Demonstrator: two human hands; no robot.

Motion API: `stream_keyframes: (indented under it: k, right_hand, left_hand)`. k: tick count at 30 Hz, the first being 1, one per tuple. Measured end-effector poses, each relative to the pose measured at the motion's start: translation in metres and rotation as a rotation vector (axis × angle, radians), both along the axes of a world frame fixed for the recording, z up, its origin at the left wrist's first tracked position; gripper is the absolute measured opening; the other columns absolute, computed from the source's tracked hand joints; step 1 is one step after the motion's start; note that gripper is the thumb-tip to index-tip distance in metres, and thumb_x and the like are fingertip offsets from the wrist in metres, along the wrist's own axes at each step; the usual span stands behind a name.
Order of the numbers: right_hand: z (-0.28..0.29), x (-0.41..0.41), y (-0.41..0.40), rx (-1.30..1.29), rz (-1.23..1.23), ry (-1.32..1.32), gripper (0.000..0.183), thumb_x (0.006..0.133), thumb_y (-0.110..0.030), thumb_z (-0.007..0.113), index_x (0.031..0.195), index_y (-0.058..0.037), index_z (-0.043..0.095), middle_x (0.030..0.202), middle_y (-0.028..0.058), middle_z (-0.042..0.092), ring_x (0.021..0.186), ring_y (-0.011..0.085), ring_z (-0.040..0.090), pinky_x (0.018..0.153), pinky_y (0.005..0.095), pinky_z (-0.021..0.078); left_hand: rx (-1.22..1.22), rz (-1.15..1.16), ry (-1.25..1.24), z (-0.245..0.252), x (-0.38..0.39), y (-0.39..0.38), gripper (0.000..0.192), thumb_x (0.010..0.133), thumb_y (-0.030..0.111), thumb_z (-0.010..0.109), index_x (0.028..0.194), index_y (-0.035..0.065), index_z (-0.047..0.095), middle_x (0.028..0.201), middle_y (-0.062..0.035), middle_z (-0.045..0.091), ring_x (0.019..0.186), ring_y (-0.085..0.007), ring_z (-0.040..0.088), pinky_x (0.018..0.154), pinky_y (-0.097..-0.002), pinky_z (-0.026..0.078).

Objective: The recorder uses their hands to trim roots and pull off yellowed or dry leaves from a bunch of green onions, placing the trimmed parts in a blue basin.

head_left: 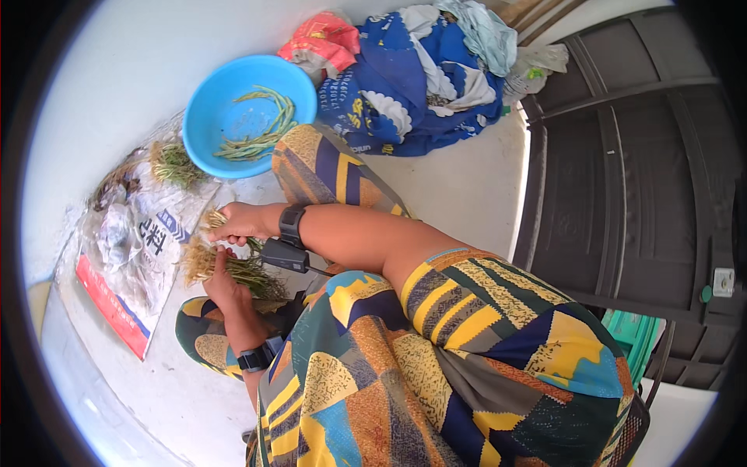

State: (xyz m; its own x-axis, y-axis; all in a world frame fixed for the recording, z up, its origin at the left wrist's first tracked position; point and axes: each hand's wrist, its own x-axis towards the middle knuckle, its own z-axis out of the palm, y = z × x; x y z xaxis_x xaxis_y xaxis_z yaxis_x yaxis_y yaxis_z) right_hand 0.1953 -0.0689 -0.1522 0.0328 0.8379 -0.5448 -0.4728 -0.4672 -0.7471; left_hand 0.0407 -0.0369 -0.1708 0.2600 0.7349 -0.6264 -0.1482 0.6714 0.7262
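My left hand [226, 289] grips a thick bunch of thin green stalks [251, 275] by its straw-coloured, root-like end, thumb on top. Just above it in the picture, my right hand [242, 223] pinches a smaller tuft [213, 219] with a similar pale end; its fingers nearly meet the left hand's bunch. Another bunch of such greens [177, 164] lies on a printed plastic sack beside a blue plastic basin [201, 131]. Long green and yellowish bean pods [283, 119] lie in the basin. Both wrists wear black straps, the right one with a black box hanging by it.
The white printed sack [169, 245] lies flat on the floor with crumpled clear plastic [119, 233] on it. Beyond the basin are a red bag [327, 41] and a heap of blue printed cloth [397, 76]. My bent knee [327, 163] is close to the basin. Dark panels [618, 175] stand right.
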Motion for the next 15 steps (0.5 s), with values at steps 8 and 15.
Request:
stream_keyframes:
  k: [8, 15]
  right_hand:
    - [0.001, -0.016, 0.007, 0.040, 0.219, 0.114, 0.021, 0.086, -0.018, 0.064, 0.097, -0.0043, 0.052, 0.075, 0.0004, 0.052, 0.059, 0.0055, 0.044, 0.046, 0.0194, 0.0335]
    - [-0.004, -0.021, 0.001, -0.011, 0.264, 0.075, 0.017, 0.090, -0.023, 0.060, 0.090, -0.0083, 0.051, 0.075, -0.0025, 0.049, 0.062, 0.0062, 0.043, 0.047, 0.0189, 0.0324]
  left_hand:
    - [0.122, 0.045, -0.018, 0.027, -0.009, -0.016, 0.018, 0.080, -0.003, 0.062, 0.097, -0.0013, 0.060, 0.086, -0.0063, 0.063, 0.073, -0.0152, 0.059, 0.065, -0.0270, 0.047]
    - [0.150, 0.194, -0.170, 0.017, -0.003, -0.027, 0.019, 0.082, -0.009, 0.056, 0.100, -0.0033, 0.057, 0.085, -0.0087, 0.063, 0.069, -0.0169, 0.061, 0.061, -0.0295, 0.051]
